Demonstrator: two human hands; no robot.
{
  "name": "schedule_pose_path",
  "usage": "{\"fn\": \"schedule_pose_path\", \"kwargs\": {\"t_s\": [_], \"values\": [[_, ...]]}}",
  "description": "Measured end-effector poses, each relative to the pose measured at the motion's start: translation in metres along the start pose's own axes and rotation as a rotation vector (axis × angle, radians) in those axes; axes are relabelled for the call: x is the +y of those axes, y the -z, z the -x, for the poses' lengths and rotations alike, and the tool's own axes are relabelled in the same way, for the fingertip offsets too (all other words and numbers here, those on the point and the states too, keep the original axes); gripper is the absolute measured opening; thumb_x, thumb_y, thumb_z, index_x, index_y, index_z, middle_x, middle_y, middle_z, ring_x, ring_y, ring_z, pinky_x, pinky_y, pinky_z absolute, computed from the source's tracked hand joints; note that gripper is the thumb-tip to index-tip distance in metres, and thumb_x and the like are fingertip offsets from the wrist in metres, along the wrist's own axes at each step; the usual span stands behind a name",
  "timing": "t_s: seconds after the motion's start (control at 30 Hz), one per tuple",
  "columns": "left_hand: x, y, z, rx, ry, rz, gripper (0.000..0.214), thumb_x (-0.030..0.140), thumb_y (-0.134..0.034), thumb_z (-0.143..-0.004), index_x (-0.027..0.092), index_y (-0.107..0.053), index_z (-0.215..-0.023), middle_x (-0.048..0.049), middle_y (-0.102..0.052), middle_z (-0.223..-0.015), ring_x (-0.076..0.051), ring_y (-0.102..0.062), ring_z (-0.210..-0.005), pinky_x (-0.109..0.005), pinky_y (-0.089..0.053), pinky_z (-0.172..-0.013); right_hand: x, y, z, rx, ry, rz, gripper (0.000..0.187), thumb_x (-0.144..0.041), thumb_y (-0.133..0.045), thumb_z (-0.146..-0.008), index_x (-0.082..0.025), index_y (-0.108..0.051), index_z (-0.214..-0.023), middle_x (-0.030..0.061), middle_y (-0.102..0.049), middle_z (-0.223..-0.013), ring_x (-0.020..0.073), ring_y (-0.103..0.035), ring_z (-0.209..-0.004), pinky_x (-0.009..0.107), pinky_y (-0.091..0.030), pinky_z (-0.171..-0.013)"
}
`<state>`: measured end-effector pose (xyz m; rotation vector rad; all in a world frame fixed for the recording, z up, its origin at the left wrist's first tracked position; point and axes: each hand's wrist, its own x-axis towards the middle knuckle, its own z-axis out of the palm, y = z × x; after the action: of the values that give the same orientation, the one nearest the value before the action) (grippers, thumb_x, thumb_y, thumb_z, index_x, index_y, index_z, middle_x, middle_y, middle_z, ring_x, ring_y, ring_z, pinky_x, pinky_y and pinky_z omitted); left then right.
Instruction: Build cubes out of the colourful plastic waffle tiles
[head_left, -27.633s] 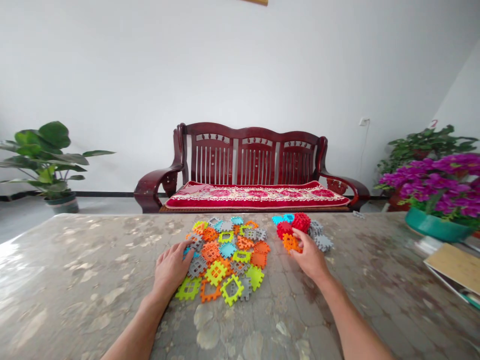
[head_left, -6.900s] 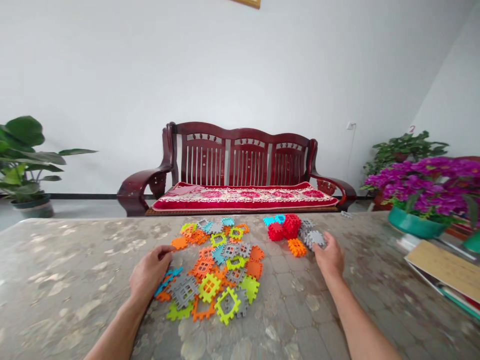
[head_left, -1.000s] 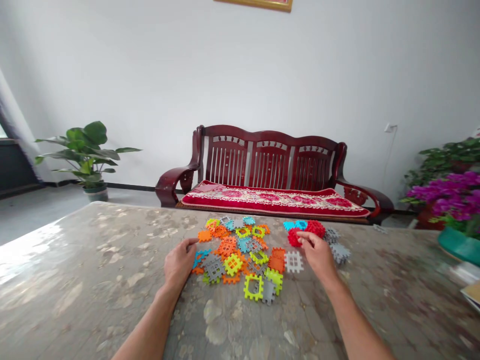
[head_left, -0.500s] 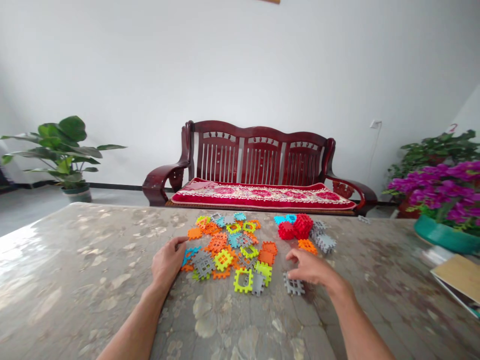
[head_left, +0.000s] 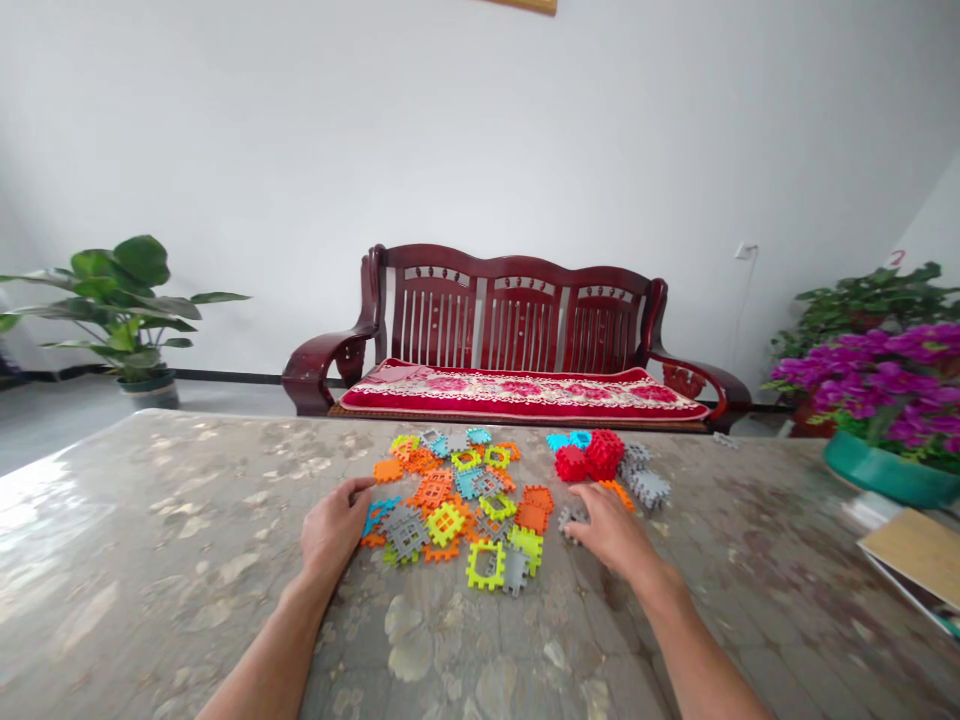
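A loose pile of plastic interlocking tiles in orange, lime, grey and blue covers the table's middle. My left hand rests at its left side, thumb and fingers a little apart, close to a blue tile; it appears to hold nothing. To the right of the pile, my right hand has its thumb and fingers on a grey tile, partly hidden by them. Just beyond that hand lie an orange tile and red assembled pieces. A lime frame tile lies nearest me.
Grey tiles and blue tiles sit around the red pieces. On the right of the patterned table stand a teal pot of purple flowers and a book or box. A wooden bench is behind.
My right hand has moved slightly away from me, and the grey tile under it has shifted away and a little left. My left hand has stayed almost still.
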<state>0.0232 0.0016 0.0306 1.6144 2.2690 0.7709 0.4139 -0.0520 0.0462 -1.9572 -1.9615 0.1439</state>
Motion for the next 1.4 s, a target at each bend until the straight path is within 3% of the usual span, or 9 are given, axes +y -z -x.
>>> {"fn": "schedule_pose_path", "kwargs": {"t_s": [0.13, 0.23, 0.37, 0.6, 0.8, 0.97, 1.2, 1.3, 1.4], "values": [[0.000, 0.000, -0.001, -0.007, 0.000, 0.009, 0.039, 0.042, -0.045, -0.085, 0.028, -0.070, -0.111, -0.0034, -0.075, -0.105, -0.024, -0.068, -0.094, -0.027, -0.049, -0.070, -0.001, -0.003, 0.003, -0.002, -0.054, 0.082, 0.042, -0.033, -0.065, -0.073, -0.021, -0.064, -0.114, 0.0103, -0.064, -0.115, 0.0268, -0.055, -0.112, 0.034, -0.039, -0.094], [0.001, 0.000, -0.001, -0.006, 0.000, 0.004, 0.039, 0.042, -0.045, -0.085, 0.028, -0.070, -0.111, -0.0034, -0.075, -0.105, -0.025, -0.068, -0.095, -0.028, -0.049, -0.070, 0.000, -0.007, 0.002, -0.072, 0.005, 0.057, 0.038, -0.020, -0.058, -0.074, -0.022, -0.065, -0.110, 0.0078, -0.065, -0.114, 0.0236, -0.056, -0.109, 0.032, -0.040, -0.094], [0.001, 0.001, 0.000, -0.002, -0.007, 0.000, 0.039, 0.041, -0.045, -0.084, 0.028, -0.071, -0.110, -0.0034, -0.075, -0.105, -0.025, -0.068, -0.095, -0.028, -0.049, -0.069, 0.005, -0.010, 0.000, -0.060, 0.108, -0.024, 0.059, -0.003, -0.048, -0.066, -0.022, -0.060, -0.120, 0.0057, -0.061, -0.126, 0.0194, -0.052, -0.119, 0.030, -0.036, -0.102], [0.001, 0.001, -0.001, -0.025, 0.010, -0.011, 0.040, 0.042, -0.045, -0.084, 0.029, -0.070, -0.112, -0.0031, -0.075, -0.103, -0.025, -0.068, -0.093, -0.028, -0.048, -0.068, -0.002, -0.017, 0.003, 0.039, -0.066, 0.118, 0.048, -0.033, -0.061, -0.075, -0.017, -0.059, -0.121, 0.0134, -0.063, -0.117, 0.0282, -0.054, -0.114, 0.037, -0.038, -0.097], [0.001, 0.001, 0.000, -0.007, -0.007, 0.005, 0.039, 0.042, -0.046, -0.083, 0.028, -0.071, -0.110, -0.0030, -0.076, -0.100, -0.024, -0.069, -0.090, -0.027, -0.047, -0.066, -0.013, -0.018, 0.006, 0.059, -0.123, 0.211, 0.046, -0.026, -0.057, -0.078, -0.017, -0.056, -0.123, 0.0147, -0.065, -0.116, 0.0272, -0.060, -0.107, 0.034, -0.042, -0.089], [0.000, 0.000, -0.001, -0.002, -0.019, -0.004, 0.039, 0.042, -0.045, -0.084, 0.028, -0.070, -0.110, -0.0033, -0.076, -0.099, -0.024, -0.069, -0.090, -0.027, -0.047, -0.066, -0.011, -0.008, 0.004, 0.168, -0.124, 0.062, 0.051, -0.030, -0.058, -0.077, -0.020, -0.054, -0.126, 0.0123, -0.064, -0.121, 0.0268, -0.061, -0.109, 0.035, -0.045, -0.088], [-0.004, -0.001, -0.005, -0.030, -0.004, -0.025, 0.041, 0.043, -0.043, -0.084, 0.030, -0.070, -0.111, -0.0039, -0.075, -0.100, -0.026, -0.068, -0.090, -0.029, -0.048, -0.067, 0.040, 0.026, -0.023, 0.473, -0.290, -0.373, 0.061, -0.043, -0.057, -0.077, -0.019, -0.048, -0.132, 0.0119, -0.065, -0.122, 0.0225, -0.066, -0.101, 0.034, -0.049, -0.089], [-0.005, -0.002, -0.006, -0.032, -0.007, -0.032, 0.041, 0.044, -0.042, -0.084, 0.030, -0.069, -0.113, -0.0045, -0.075, -0.101, -0.026, -0.068, -0.091, -0.030, -0.047, -0.068, 0.075, 0.036, -0.039, 0.550, -0.391, -0.391, 0.065, -0.042, -0.059, -0.076, -0.016, -0.047, -0.134, 0.0150, -0.063, -0.125, 0.0241, -0.065, -0.104, 0.036, -0.048, -0.092], [-0.006, -0.003, -0.007, -0.035, -0.001, -0.032, 0.042, 0.045, -0.042, -0.084, 0.030, -0.069, -0.112, -0.0043, -0.075, -0.099, -0.026, -0.068, -0.090, -0.030, -0.047, -0.067, 0.105, 0.039, -0.052, 0.523, -0.469, -0.289, 0.064, -0.038, -0.058, -0.077, -0.013, -0.047, -0.135, 0.0174, -0.061, -0.128, 0.0260, -0.062, -0.111, 0.037, -0.046, -0.095]]}}
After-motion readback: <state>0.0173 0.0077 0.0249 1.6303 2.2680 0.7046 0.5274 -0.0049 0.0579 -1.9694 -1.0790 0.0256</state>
